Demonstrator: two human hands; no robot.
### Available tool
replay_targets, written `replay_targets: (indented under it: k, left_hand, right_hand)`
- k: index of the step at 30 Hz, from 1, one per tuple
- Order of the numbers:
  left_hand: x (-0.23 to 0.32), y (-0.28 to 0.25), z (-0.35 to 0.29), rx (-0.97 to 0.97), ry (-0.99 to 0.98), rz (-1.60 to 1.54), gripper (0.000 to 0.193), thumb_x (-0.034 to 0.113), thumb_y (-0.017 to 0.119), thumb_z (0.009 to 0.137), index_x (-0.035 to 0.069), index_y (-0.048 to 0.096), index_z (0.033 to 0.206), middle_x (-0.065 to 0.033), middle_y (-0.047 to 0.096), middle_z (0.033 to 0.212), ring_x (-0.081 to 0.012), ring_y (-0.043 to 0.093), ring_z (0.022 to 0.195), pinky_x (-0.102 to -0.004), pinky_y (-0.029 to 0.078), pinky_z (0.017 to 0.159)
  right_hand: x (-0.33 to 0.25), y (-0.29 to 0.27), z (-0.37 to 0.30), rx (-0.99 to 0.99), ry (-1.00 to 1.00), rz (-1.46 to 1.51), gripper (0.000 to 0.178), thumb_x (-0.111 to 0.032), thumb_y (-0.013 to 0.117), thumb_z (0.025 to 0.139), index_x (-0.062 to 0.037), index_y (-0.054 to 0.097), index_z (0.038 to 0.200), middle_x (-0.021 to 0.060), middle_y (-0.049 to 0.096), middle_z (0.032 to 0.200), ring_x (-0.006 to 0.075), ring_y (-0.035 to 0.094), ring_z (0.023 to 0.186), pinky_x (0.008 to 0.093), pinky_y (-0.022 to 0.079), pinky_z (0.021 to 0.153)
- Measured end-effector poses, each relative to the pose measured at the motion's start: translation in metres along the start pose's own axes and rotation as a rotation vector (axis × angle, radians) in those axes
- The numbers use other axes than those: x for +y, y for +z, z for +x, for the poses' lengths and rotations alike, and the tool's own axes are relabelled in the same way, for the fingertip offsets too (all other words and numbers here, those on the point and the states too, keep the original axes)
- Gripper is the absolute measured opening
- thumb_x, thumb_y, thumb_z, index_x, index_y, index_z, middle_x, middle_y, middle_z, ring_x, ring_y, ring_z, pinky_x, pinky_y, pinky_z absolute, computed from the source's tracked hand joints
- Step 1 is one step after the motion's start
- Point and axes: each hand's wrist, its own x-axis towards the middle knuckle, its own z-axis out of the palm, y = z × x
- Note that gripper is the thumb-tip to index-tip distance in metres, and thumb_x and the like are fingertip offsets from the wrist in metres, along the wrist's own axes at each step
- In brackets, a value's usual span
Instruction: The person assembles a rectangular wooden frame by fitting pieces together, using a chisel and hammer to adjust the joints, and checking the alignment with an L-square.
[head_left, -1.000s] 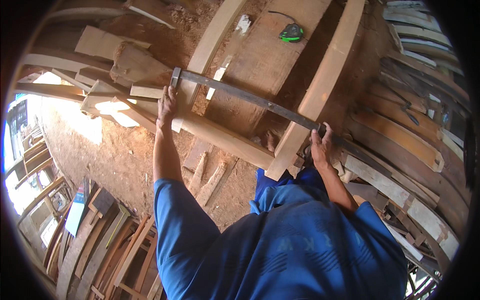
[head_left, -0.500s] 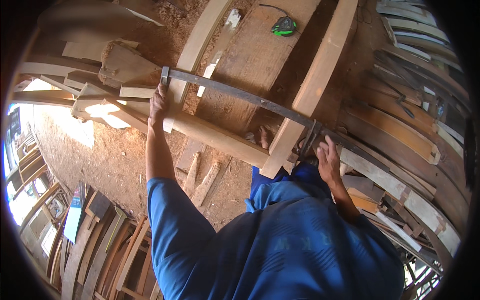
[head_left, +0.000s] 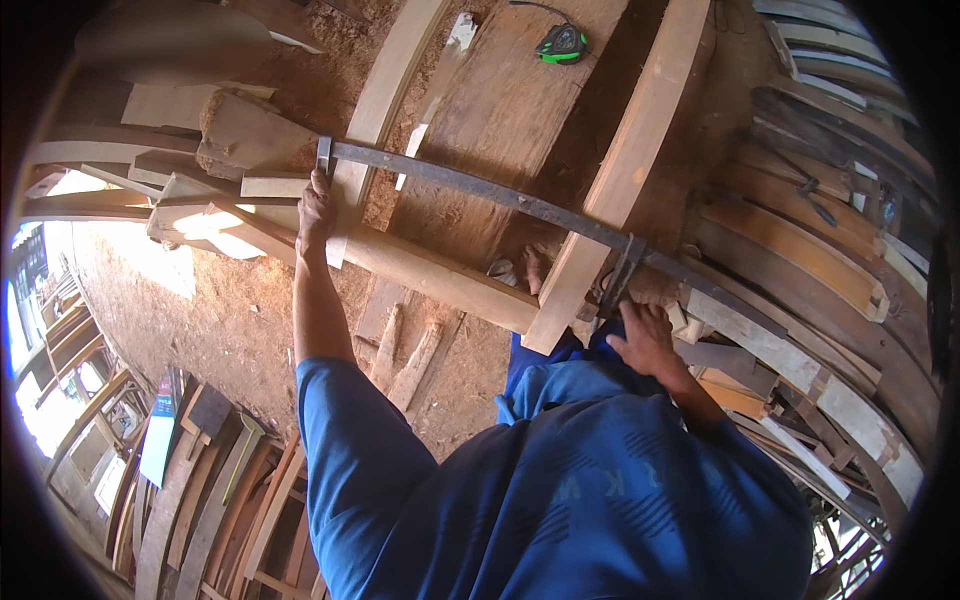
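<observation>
A long dark metal bar clamp (head_left: 480, 185) lies across two wooden legs, the left leg (head_left: 385, 90) and the right leg (head_left: 640, 160). A wooden crosspiece (head_left: 440, 275) joins them near my body. At the clamp's left end, my left hand (head_left: 315, 212) is closed round the fixed jaw, against the outer side of the left leg. My right hand (head_left: 648, 340) is beside the sliding jaw (head_left: 622, 275) at the outer side of the right leg. Its fingers and thumb are apart, close to the jaw's lower end; whether they touch it I cannot tell.
A green and black tape measure (head_left: 562, 44) rests on a wide plank (head_left: 500, 110) between the legs. Stacked boards (head_left: 800, 250) crowd the right side. Wood blocks (head_left: 250, 135) lie at the left, more timber (head_left: 200, 490) at lower left. Shavings cover the floor. My bare foot (head_left: 535, 268) shows beyond the crosspiece.
My right hand has come down and in toward the lower end of the sliding jaw, from raised fingers beside it. My left hand stays on the clamp's left end.
</observation>
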Motion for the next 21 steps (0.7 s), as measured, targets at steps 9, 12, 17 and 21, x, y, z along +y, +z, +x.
replay_targets:
  k: [9,12,17,21]
  left_hand:
    - [0.009,0.002,-0.005,0.036,-0.039,0.003,0.088,0.066,0.019,0.099,-0.006,0.063,0.12,-0.0382,0.061,0.114,-0.0524,0.054,0.117,-0.0529,0.043,0.099]
    - [-0.003,0.002,0.002,0.063,-0.007,0.03,0.088,0.066,0.017,0.099,-0.005,0.064,0.119,-0.0383,0.061,0.114,-0.0529,0.054,0.117,-0.0534,0.043,0.099]
    - [0.007,-0.003,-0.006,0.037,-0.037,0.055,0.087,0.066,0.017,0.099,-0.005,0.064,0.119,-0.0387,0.06,0.114,-0.0536,0.053,0.117,-0.0541,0.042,0.1]
    - [0.012,-0.003,-0.009,0.046,-0.069,0.008,0.086,0.065,0.017,0.099,-0.005,0.065,0.117,-0.0389,0.06,0.113,-0.0542,0.053,0.116,-0.0547,0.041,0.1]
  right_hand:
    - [0.046,0.023,0.049,-0.427,0.164,-0.139,0.044,-0.04,0.073,0.082,0.0039,0.073,0.089,0.0245,0.07,0.087,0.0395,0.068,0.085,0.0458,0.053,0.079]
    - [0.054,0.016,0.06,-0.797,0.246,-0.053,0.056,-0.044,0.075,0.077,0.007,0.069,0.1,0.027,0.069,0.097,0.0385,0.068,0.09,0.0445,0.052,0.081]
    - [0.029,0.025,0.002,0.1,-0.005,-0.223,0.052,-0.037,0.074,0.08,0.005,0.064,0.109,0.0272,0.069,0.094,0.0398,0.068,0.093,0.0466,0.053,0.079]
    - [0.022,0.014,0.019,-0.134,0.27,-0.216,0.044,-0.033,0.074,0.08,0.0041,0.067,0.102,0.0275,0.068,0.093,0.0404,0.068,0.093,0.0473,0.053,0.08]
